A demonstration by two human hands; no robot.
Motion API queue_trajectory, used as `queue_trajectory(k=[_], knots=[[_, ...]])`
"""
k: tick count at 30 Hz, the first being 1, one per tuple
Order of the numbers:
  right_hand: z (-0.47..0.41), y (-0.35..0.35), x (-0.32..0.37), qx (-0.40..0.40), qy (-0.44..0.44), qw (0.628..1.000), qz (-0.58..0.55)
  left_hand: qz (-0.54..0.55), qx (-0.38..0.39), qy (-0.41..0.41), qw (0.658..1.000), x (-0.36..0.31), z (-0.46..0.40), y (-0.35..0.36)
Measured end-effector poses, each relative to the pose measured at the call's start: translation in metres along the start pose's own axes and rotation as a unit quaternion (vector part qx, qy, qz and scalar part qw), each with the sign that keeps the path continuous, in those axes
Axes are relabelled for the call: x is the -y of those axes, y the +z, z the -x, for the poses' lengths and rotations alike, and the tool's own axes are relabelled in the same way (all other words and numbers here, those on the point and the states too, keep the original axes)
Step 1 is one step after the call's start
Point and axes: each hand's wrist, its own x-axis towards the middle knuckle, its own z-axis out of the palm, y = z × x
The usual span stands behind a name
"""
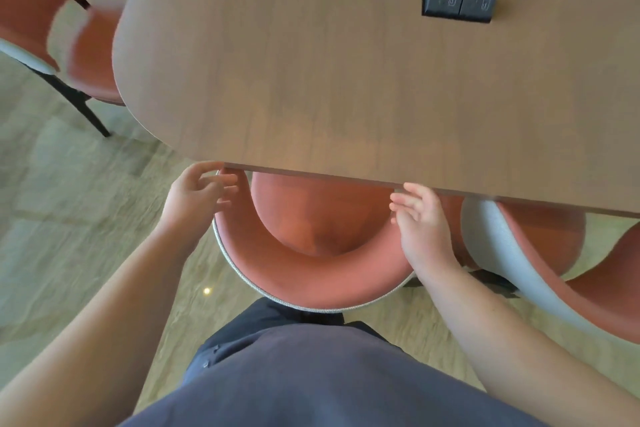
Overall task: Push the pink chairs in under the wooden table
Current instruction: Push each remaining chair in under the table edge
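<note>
1. Between both hands sat the curved pink upholstered chair with grey-trimmed back (311, 274), seat already partly under the brown wooden table (346, 80).
2. Left hand (197, 194) was spread, fingers loosely apart at the backrest's left end; contact unclear.
3. Right hand (420, 218) was flat-fingered beside the right end, gripping nothing.
4. Judgement: push evenly from both ends, keep fingers below the table edge, avoid bumping the second pink chair (554, 260) just right of the right hand.
</note>
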Motion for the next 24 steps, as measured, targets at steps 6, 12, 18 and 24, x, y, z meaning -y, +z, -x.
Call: queue_trajectory(k=[6,12,18,24], knots=[[0.034,0.007,0.064,0.079,-0.145,0.985,-0.045,0.061,-0.052,0.087,0.993,-0.028,0.060,-0.032],[0.053,0.054,0.112,0.170,-0.213,0.959,-0.073,0.084,-0.131,0.139,0.978,-0.036,0.086,-0.087],[0.082,0.131,0.152,0.238,-0.261,0.933,-0.073,0.112,-0.189,0.156,0.963,-0.024,0.098,-0.166],[0.140,0.246,0.184,0.270,-0.282,0.917,-0.078,0.131,-0.229,0.185,0.947,0.003,0.101,-0.280]])
